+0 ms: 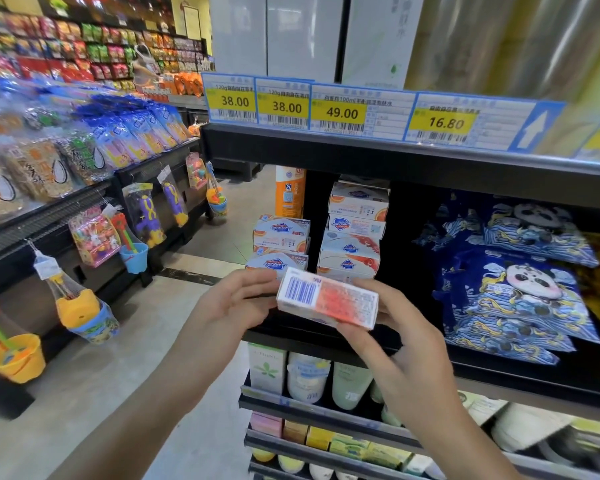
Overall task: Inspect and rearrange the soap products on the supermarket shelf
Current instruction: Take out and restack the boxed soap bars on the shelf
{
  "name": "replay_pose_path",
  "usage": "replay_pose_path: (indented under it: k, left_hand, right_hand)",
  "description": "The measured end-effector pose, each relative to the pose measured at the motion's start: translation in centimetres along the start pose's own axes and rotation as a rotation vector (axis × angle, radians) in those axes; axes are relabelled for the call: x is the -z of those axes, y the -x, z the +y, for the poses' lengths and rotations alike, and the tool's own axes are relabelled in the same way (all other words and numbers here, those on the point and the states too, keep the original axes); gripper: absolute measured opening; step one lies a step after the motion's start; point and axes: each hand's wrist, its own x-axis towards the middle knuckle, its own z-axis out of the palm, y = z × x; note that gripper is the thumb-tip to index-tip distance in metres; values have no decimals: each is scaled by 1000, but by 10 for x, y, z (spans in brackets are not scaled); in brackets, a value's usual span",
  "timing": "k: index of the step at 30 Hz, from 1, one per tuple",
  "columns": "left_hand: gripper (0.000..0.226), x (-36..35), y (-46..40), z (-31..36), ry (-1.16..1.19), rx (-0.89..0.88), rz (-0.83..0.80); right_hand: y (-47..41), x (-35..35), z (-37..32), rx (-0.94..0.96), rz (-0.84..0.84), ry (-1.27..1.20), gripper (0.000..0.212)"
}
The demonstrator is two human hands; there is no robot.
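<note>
Soap box [327, 298] held mid-air in front of shelf edge [361, 341], barcode side up, tilted w/ its right end lower. Left hand [236, 303] grips the box's 9 o'clock end, fingers curled round it. Right hand [392, 327] pinches the 3 o'clock end, thumb under, fingers on top. Two stacks of soap boxes [352, 233] sit on the shelf at 12 o'clock from the box, just behind it. Orange bottle [290, 192] at 11 o'clock behind the stacks. Blue panda packs [510, 285] at 3 o'clock. Price tags [340, 110] on the rail above.

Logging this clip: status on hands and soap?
Both hands, left hand and right hand, grip soap box, barcode side up. Soap stacks behind on shelf. Nothing blocking.
</note>
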Motion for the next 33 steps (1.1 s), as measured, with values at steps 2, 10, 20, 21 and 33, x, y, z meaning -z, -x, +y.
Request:
replay_pose_path:
  k: [2,10,20,21,33]
  left_hand:
    - [51,1,6,-4,-15,-96,-23]
    - [78,-7,11,-9,-329,-332,-62]
    - [82,-7,4,-12,-336,-280,-63]
    - [79,-7,3,-13,-328,-275,-50]
    - [66,16,-32,-33,-341,-273,24]
  right_hand:
    - [-2,0,-4,-53,5,-71,43]
    - [-7,-4,0,-299,24,-336,63]
    - [-18,-11,5,-458,20,-432,38]
    - [-19,-12,5,-470,18,-447,40]
    - [-9,-22,32,-218,42,254,26]
